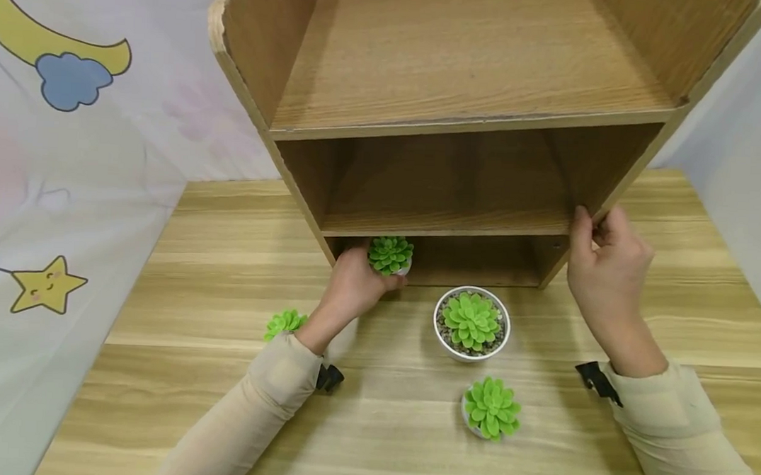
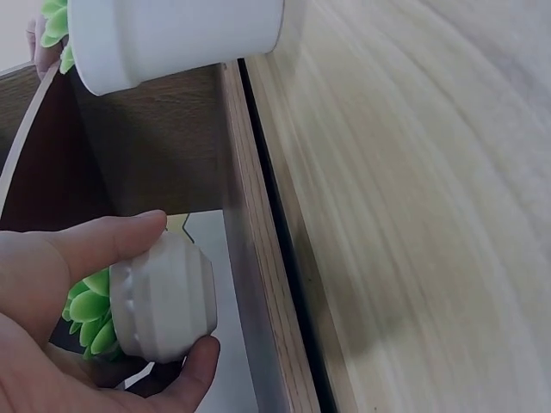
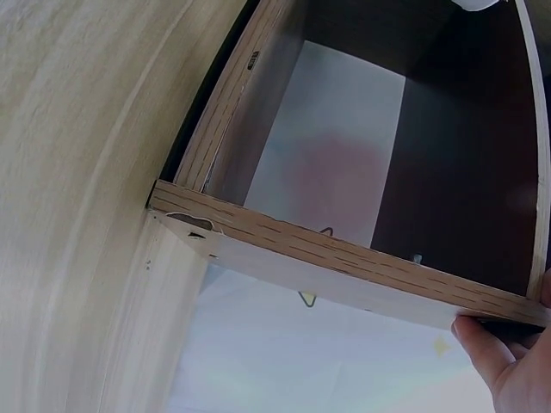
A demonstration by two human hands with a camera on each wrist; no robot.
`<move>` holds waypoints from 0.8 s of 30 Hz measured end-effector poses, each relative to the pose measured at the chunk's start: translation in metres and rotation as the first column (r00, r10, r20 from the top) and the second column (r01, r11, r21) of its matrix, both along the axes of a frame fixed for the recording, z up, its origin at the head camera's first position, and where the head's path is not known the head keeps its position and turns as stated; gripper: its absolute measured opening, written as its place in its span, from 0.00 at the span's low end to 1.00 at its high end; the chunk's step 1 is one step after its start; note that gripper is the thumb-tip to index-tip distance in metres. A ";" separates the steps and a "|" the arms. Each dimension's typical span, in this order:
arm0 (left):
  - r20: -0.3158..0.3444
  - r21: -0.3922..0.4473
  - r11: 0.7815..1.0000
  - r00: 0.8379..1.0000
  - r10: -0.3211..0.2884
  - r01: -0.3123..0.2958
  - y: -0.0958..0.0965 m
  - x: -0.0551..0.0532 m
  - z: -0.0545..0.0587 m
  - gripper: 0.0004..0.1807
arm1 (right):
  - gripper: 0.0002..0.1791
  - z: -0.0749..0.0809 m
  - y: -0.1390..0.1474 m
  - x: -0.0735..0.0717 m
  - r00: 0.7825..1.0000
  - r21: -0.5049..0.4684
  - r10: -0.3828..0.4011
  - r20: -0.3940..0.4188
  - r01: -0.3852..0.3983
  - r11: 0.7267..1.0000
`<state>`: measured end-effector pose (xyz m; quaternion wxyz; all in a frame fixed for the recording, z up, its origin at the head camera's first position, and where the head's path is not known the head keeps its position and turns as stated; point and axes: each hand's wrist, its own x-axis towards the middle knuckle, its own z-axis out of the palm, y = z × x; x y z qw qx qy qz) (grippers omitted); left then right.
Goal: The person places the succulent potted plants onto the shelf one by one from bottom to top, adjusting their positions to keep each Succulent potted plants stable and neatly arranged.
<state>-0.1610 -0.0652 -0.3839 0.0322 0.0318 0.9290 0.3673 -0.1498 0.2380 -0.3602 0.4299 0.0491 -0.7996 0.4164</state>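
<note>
My left hand [image 1: 355, 282] grips a small potted succulent [image 1: 390, 254] at the left of the bottom opening of a wooden shelf unit [image 1: 475, 121]. In the left wrist view, thumb and fingers hold its white ribbed pot [image 2: 164, 297] from both sides, just above the bottom board [image 2: 258, 258]. My right hand [image 1: 611, 276] grips the front edge of the right side panel, level with the middle board. The right wrist view shows its fingertips [image 3: 482, 344] against the panel's outer face; the rest of that hand is mostly cut off.
A larger succulent in a round white pot [image 1: 472, 324] stands on the wooden table [image 1: 397, 437] before the unit. Nearer lies a smaller potted succulent [image 1: 491, 408]. Another succulent [image 1: 284, 323] shows partly behind my left forearm. A printed cloth [image 1: 136, 142] hangs behind and left.
</note>
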 end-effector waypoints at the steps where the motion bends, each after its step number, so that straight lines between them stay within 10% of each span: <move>1: 0.000 -0.009 1.000 1.000 -0.001 0.001 0.000 0.000 0.000 0.36 | 0.12 0.000 0.000 0.000 1.000 -0.002 0.001 0.001 -0.001 1.000; 24: 0.030 -0.049 0.999 0.999 0.026 -0.024 0.002 -0.004 -0.005 0.36 | 0.12 0.000 0.001 0.001 1.000 0.012 0.007 0.000 -0.007 1.000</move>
